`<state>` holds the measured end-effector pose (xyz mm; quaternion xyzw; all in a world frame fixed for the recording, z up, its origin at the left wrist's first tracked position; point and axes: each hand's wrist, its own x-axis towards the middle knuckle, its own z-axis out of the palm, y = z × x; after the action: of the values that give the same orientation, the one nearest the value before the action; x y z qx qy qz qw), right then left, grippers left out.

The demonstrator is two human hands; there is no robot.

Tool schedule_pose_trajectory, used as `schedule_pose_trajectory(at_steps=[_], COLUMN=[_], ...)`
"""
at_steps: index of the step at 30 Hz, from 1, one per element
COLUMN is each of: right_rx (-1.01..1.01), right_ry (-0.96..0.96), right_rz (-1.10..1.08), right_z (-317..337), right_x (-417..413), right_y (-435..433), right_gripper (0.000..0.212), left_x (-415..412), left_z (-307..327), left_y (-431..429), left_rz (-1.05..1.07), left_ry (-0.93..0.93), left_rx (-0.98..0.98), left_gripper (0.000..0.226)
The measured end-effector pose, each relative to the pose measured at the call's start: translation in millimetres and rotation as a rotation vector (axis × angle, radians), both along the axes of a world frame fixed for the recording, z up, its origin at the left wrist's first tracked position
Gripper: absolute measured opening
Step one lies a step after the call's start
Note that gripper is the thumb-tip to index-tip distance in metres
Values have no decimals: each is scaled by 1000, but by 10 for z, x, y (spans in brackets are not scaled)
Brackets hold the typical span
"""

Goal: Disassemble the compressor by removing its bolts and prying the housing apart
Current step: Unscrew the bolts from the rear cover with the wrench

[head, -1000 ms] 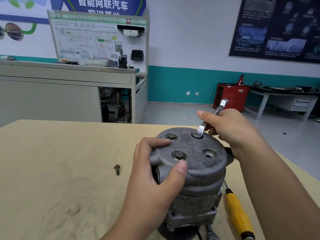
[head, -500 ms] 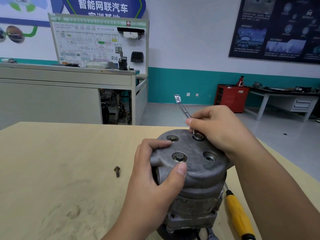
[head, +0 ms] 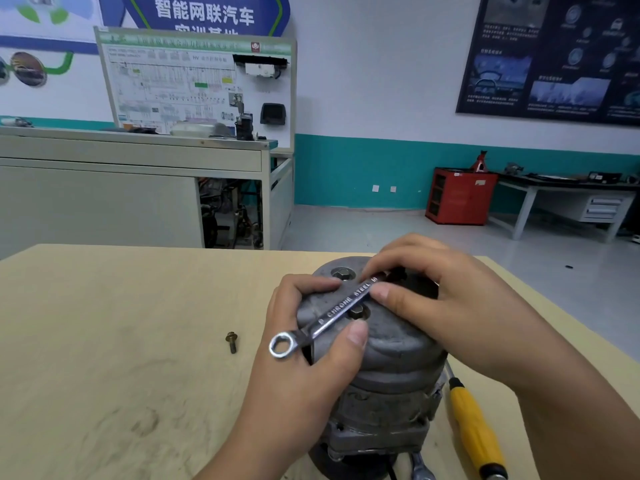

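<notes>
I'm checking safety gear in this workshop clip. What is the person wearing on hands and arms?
Nothing that shows. The left hand and right hand are bare: no gloves, rings or watch. The left forearm and right forearm are bare to the frame's edge, with no sleeve in view. Visible nails are short and unpainted.

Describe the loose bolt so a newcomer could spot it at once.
On the pale wooden table, look left of the grey compressor the left hand grips. The loose bolt lies there alone, small and brownish; the other bolts sit in the compressor's top.
</notes>
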<state>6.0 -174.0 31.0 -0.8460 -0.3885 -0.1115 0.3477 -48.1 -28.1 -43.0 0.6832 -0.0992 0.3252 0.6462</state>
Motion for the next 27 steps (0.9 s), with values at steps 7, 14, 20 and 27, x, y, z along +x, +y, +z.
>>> schedule_pose_trajectory(at_steps=[7,14,20,27], right_rx=[25,-26,-33,159], right_ry=[-2,-3,45,-202], right_rz=[-12,-50,-30,-8], right_z=[-72,-1,-10,-160], right_x=[-85,-71,-54,-2], right_y=[-37,-38,-118,-22], right_gripper=[30,59,59,37], left_x=[-19,-37,-51,-61], left_z=[-1,17,-1,-17], left_y=[-6,-17,2,23], left_rz=[34,14,-11,-52], left_ry=[40,42,64,55], left_rx=[36,58,68,62], left_gripper=[35,43,46,49])
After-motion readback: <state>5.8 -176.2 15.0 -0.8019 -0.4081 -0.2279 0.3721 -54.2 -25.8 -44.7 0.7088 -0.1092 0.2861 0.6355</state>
